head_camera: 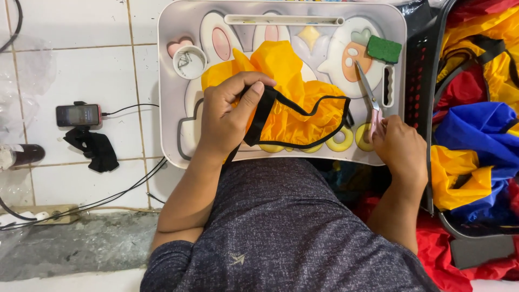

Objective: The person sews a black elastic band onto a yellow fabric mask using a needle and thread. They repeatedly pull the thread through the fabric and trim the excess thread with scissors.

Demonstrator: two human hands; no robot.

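A yellow-orange fabric piece [289,103] with black strap trim lies on a small white lap table [173,32] printed with cartoon shapes. My left hand [230,116] pinches the black strap and the fabric's left end. At the table's right edge my right hand [397,148] grips the pink handles of a pair of scissors [367,92], whose blades lie on the table pointing away from me.
A green sponge block [384,48] and a small white cup [189,61] sit on the lap table. A black basket [427,81] at right holds red, blue and yellow fabric [476,130]. A phone [78,114] on a stand and cables lie on the tiled floor at left.
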